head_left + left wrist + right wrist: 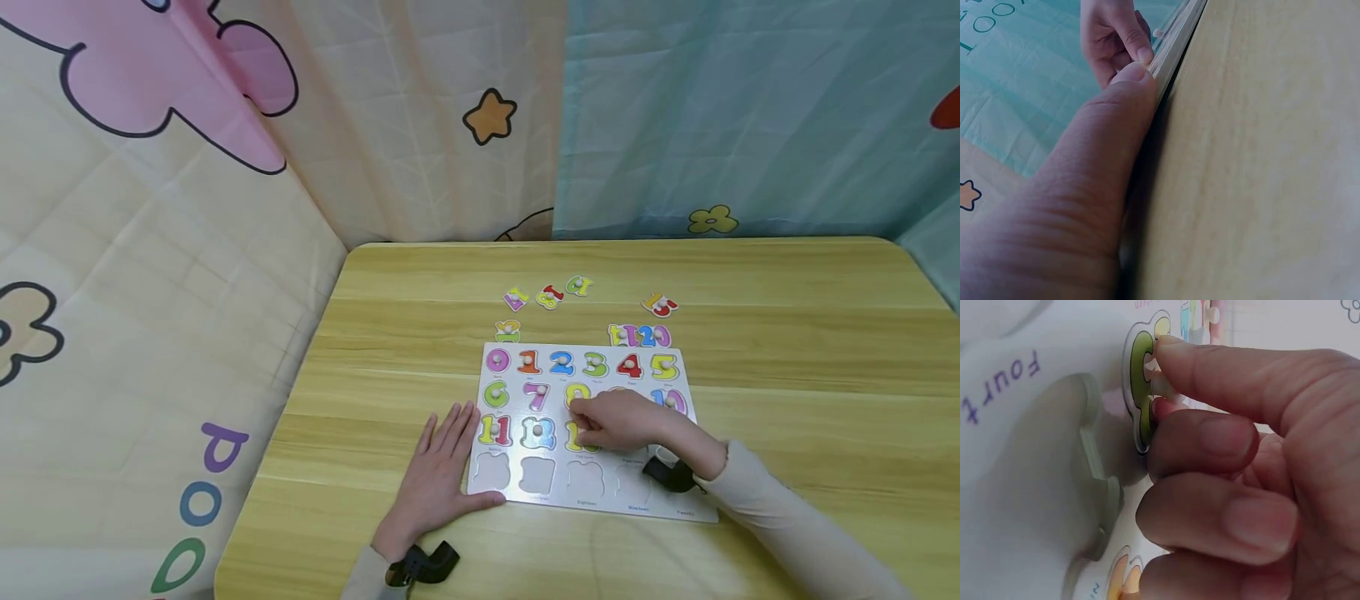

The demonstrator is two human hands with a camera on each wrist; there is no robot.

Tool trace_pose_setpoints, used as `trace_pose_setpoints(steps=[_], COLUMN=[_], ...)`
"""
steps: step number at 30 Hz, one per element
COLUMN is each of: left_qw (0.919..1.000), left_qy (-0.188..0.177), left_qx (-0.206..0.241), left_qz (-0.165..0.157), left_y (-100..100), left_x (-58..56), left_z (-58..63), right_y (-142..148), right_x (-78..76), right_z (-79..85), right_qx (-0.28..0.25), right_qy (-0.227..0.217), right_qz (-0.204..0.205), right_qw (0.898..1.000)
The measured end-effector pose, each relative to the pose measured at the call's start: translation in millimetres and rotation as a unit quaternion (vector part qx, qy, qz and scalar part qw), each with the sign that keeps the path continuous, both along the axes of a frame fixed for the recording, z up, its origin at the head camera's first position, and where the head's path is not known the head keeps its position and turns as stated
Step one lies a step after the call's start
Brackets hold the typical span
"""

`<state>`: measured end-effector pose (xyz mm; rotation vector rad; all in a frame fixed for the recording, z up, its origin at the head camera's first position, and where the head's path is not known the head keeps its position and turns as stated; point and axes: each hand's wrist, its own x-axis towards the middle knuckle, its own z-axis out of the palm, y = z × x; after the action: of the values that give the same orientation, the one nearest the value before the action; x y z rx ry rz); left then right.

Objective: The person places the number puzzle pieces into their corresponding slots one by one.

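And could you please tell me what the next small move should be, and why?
Probably press the green-and-yellow piece gently flat: the right hand pinches it beside the 12 piece, its full seating is unclear, and the left hand rests against the edge of the board.

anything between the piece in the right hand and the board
Nothing visible: the right hand holds the 13 piece at the board; the left hand rests at its left edge, clear of the piece.

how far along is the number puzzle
Done: 0 through 7, 11 and 12 sit in the puzzle board. In hand: the right hand pinches the 13 piece. Remaining: the fourteen slot is bare, and loose number pieces lie beyond the board.
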<state>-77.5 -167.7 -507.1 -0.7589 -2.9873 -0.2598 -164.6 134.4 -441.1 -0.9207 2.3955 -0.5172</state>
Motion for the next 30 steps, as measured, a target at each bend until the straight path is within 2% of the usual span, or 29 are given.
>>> trace_pose_setpoints(steps=[10, 15, 17, 20, 24, 27, 30], left_qw=[1.0, 1.0, 1.0, 1.0, 1.0, 1.0, 1.0], left_qy=[0.007, 0.001, -0.001, 0.002, 0.005, 0.004, 0.004], left_qx=[-0.001, -0.002, -0.002, -0.001, 0.0, 0.001, 0.003], left_qz=[0.0, 0.001, 0.0, 0.0, 0.001, 0.002, 0.0], left_y=[-0.8, -0.3, 0.1, 0.1, -0.5, -0.7, -0.6], left_x=[-0.9, -0.7, -0.7, -0.6, -0.3, -0.1, 0.4], left_z=[-1.8, -1.4, -1.3, -1.0, -1.4, -2.1, -2.3], right_y=[5.6, 11.2, 15.6, 24.4, 38.4, 48.3, 55.4], right_x=[3.4, -1.9, -8.7, -24.4, -49.8, -65.1, -74.7], right_z=[-5.1, -4.1, -0.8, 5.5, 10.7, 11.4, 8.6], right_qx=[-0.013, -0.027, -0.046, -0.061, -0.034, 0.001, 0.027], right_qy=[0.033, 0.04, 0.059, 0.121, 0.209, 0.233, 0.227], right_qz=[-0.026, -0.037, -0.053, -0.089, -0.13, -0.152, -0.158], right_qw=[0.999, 0.998, 0.996, 0.987, 0.969, 0.961, 0.961])
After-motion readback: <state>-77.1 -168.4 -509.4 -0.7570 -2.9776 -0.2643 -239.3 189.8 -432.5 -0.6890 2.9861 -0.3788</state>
